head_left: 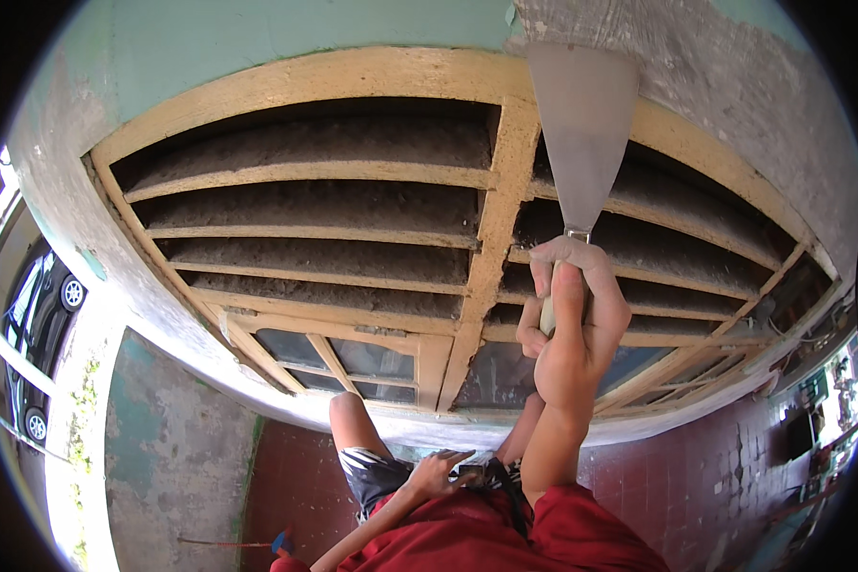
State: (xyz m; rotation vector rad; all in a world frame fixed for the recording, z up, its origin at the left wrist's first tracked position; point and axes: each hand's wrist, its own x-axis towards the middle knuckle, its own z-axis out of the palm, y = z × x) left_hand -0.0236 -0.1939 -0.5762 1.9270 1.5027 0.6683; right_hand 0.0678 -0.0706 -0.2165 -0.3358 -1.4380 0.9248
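Observation:
My right hand [577,296] grips the pale handle of a wide metal putty scraper [586,124], its blade raised against or just in front of the patchy grey-and-green wall [672,48] above a wooden vent frame [505,153]. The frame has rows of slats [315,176] coated in dark grime, with glass window panes [362,362] below. My left hand [439,477] is low at my waist, its fingers fairly straight beside a small dark object [477,473]; whether it touches that object is unclear.
A red tiled floor [639,477] lies below. At the left are a peeling grey-green wall [162,448], a bright sill-like edge and a dark parked car [38,315]. A thin rod with a blue piece [281,541] is at lower left. Cluttered items line the far right.

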